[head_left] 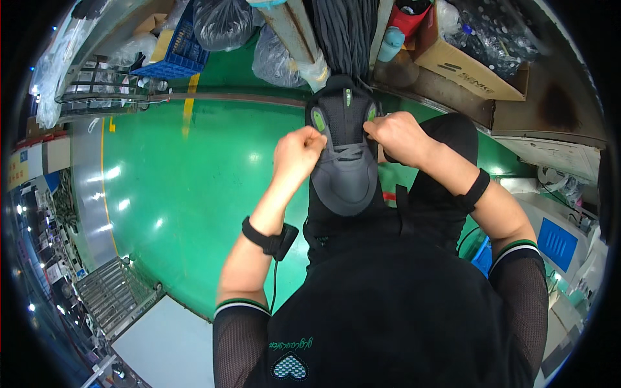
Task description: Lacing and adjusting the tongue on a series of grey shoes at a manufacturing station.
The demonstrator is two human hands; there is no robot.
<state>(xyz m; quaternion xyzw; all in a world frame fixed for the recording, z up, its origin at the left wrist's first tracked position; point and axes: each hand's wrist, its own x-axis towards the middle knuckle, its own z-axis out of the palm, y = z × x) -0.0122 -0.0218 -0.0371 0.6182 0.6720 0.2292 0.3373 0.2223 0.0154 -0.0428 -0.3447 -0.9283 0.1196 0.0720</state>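
Note:
A dark grey sneaker (345, 184) with green accents is in front of me, its rounded toe toward my body. Its grey shoelace (349, 152) crosses the lower part of the throat, and the tongue (346, 119) lies exposed above it. On the shoe's left side, my left hand (299, 154) is closed in a pinch on the shoelace. My right hand (400, 138) pinches the shoelace at the right side, near a green patch on the upper. The lace ends are mostly hidden by my fingers. Behind the heel hangs a thick bundle of dark cords (346, 39).
A cardboard box (469, 81) of bagged items stands at the far right, with a light-blue bottle (391, 44) beside it. Dark plastic bags (223, 24) and a blue crate (176, 57) are at the far left. Metal posts (291, 29) rise beside the cords above the green floor (194, 187).

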